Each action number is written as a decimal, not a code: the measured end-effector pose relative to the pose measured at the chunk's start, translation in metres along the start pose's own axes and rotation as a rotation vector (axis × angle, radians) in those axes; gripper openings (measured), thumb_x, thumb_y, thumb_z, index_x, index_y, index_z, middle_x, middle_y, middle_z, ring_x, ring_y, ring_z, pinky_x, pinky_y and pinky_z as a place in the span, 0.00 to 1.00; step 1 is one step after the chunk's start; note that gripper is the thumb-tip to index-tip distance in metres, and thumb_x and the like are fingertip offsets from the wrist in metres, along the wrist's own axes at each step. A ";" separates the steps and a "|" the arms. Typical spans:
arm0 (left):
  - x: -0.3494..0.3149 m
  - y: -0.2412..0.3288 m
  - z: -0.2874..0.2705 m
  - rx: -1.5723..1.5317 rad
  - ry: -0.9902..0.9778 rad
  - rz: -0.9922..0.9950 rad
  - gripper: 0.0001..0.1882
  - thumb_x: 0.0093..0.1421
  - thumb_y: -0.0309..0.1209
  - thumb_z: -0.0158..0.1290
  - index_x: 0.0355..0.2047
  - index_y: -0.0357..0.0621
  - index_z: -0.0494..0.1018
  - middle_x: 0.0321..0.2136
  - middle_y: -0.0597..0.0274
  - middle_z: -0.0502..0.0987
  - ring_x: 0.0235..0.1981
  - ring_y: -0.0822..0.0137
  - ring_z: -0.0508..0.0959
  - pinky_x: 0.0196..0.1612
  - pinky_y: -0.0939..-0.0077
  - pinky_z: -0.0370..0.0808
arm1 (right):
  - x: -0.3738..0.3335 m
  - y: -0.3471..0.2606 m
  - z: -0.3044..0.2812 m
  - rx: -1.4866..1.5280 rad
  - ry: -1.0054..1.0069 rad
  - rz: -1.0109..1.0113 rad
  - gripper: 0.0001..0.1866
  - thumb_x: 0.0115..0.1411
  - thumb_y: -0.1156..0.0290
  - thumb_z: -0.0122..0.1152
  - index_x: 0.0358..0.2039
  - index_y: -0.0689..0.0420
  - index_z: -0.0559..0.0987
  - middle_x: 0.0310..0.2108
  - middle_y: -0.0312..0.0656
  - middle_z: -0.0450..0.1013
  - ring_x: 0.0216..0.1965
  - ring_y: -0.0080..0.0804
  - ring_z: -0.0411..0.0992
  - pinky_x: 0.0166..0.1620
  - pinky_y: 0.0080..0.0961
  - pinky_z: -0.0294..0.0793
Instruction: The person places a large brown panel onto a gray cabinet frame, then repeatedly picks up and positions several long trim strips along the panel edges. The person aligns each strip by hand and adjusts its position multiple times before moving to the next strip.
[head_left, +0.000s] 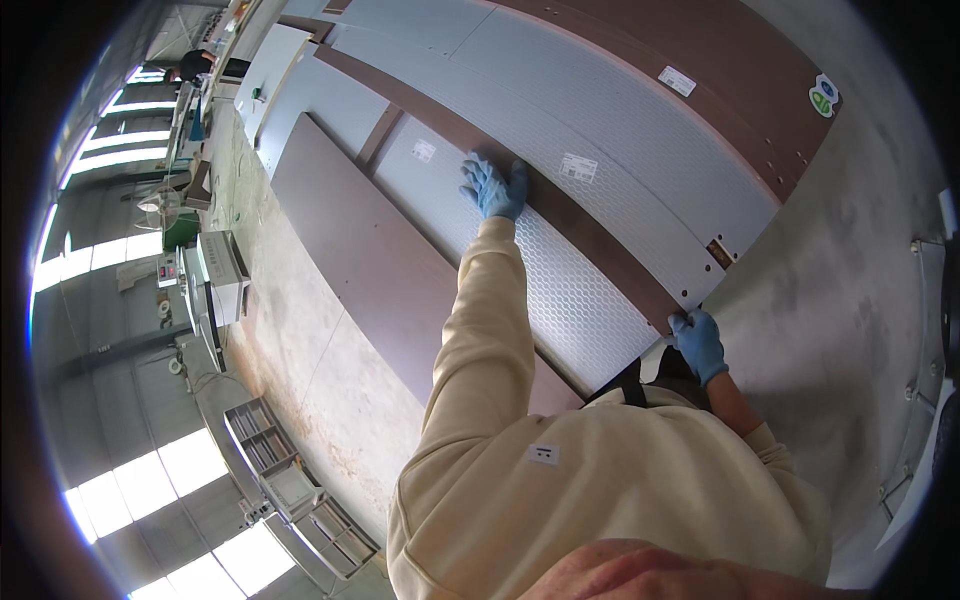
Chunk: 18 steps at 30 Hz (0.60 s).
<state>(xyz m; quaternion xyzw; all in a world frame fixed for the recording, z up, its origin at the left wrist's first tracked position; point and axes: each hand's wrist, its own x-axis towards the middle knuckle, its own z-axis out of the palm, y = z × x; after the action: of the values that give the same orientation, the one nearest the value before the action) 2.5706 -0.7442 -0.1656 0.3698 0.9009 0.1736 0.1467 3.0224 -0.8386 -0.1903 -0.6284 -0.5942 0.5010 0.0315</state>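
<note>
A long, narrow brown board (590,237) lies on edge or flat, I cannot tell which, across a pale panel with a honeycomb pattern (560,285). My left hand (492,188), in a blue glove, rests on the narrow board with its fingers spread. At the board's near right end is my right hand (698,345), also gloved in blue, its fingers closed around the end. A wide mauve-brown panel (350,225) lies left of the honeycomb panel. White labels are stuck on the panels, one label (580,167) being right of my left hand.
Beyond the narrow board lie a grey-blue panel (640,170) and a large brown panel (740,75). Concrete floor (285,300) runs along the left. A machine (222,272), a metal rack (295,480) and a fan (158,207) stand there. Another person (192,66) is far off, upper left.
</note>
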 end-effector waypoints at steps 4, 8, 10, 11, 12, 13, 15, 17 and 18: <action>0.000 -0.001 0.001 0.040 -0.003 -0.001 0.56 0.67 0.62 0.47 0.78 0.35 0.36 0.79 0.44 0.36 0.80 0.44 0.31 0.77 0.39 0.28 | 0.004 0.008 0.011 0.263 0.005 -0.011 0.22 0.62 0.55 0.66 0.28 0.66 0.78 0.27 0.56 0.79 0.30 0.56 0.78 0.36 0.50 0.74; 0.001 -0.002 0.003 0.022 0.020 0.006 0.56 0.67 0.63 0.47 0.78 0.35 0.36 0.79 0.42 0.36 0.80 0.44 0.31 0.77 0.39 0.28 | 0.008 0.017 0.014 0.262 -0.011 0.015 0.22 0.62 0.55 0.67 0.27 0.65 0.78 0.25 0.54 0.77 0.29 0.54 0.78 0.35 0.50 0.73; 0.001 -0.002 0.005 0.028 0.021 -0.006 0.56 0.67 0.63 0.47 0.78 0.35 0.36 0.79 0.42 0.36 0.80 0.44 0.32 0.77 0.39 0.28 | 0.011 0.021 0.015 0.207 0.003 0.000 0.22 0.62 0.56 0.67 0.27 0.65 0.78 0.24 0.54 0.77 0.29 0.55 0.77 0.35 0.50 0.73; 0.002 -0.002 0.006 0.040 0.032 0.000 0.56 0.67 0.63 0.47 0.78 0.36 0.35 0.79 0.41 0.36 0.80 0.44 0.32 0.77 0.40 0.29 | 0.012 0.024 0.015 0.196 0.005 -0.001 0.22 0.62 0.56 0.67 0.27 0.65 0.78 0.24 0.55 0.77 0.29 0.55 0.77 0.35 0.50 0.74; 0.002 -0.002 0.006 0.059 0.030 -0.009 0.56 0.67 0.62 0.47 0.78 0.36 0.35 0.79 0.41 0.37 0.80 0.44 0.33 0.77 0.40 0.30 | 0.013 0.026 0.016 0.192 0.001 0.020 0.22 0.61 0.56 0.67 0.26 0.64 0.77 0.24 0.55 0.77 0.29 0.56 0.77 0.35 0.50 0.74; 0.002 -0.002 0.007 0.078 0.028 -0.019 0.56 0.68 0.62 0.47 0.78 0.36 0.34 0.79 0.41 0.37 0.80 0.44 0.34 0.77 0.41 0.30 | 0.015 0.029 0.017 0.148 0.001 -0.037 0.19 0.63 0.60 0.67 0.27 0.65 0.77 0.24 0.50 0.76 0.28 0.49 0.79 0.32 0.43 0.75; 0.002 -0.003 0.007 0.055 0.040 -0.009 0.56 0.67 0.62 0.47 0.78 0.35 0.35 0.79 0.41 0.37 0.80 0.44 0.33 0.77 0.40 0.29 | 0.018 0.035 0.019 0.073 -0.009 -0.107 0.14 0.67 0.68 0.66 0.29 0.65 0.76 0.23 0.41 0.74 0.25 0.34 0.83 0.25 0.28 0.79; 0.001 -0.003 0.007 0.045 0.042 0.001 0.56 0.67 0.62 0.47 0.78 0.35 0.36 0.79 0.41 0.37 0.80 0.44 0.33 0.77 0.40 0.28 | 0.019 0.039 0.021 0.119 0.005 -0.117 0.15 0.67 0.68 0.66 0.28 0.65 0.75 0.22 0.40 0.74 0.24 0.33 0.81 0.25 0.29 0.79; 0.001 -0.004 0.007 0.046 0.040 0.006 0.56 0.67 0.62 0.47 0.78 0.35 0.36 0.79 0.41 0.37 0.80 0.44 0.33 0.77 0.40 0.28 | 0.019 0.040 0.022 0.142 0.012 -0.122 0.15 0.67 0.68 0.66 0.28 0.65 0.75 0.22 0.40 0.74 0.23 0.32 0.80 0.25 0.29 0.79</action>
<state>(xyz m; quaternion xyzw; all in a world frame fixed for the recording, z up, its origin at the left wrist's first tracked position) 2.5707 -0.7446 -0.1739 0.3725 0.9062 0.1606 0.1196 3.0326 -0.8475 -0.2375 -0.5904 -0.5941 0.5351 0.1100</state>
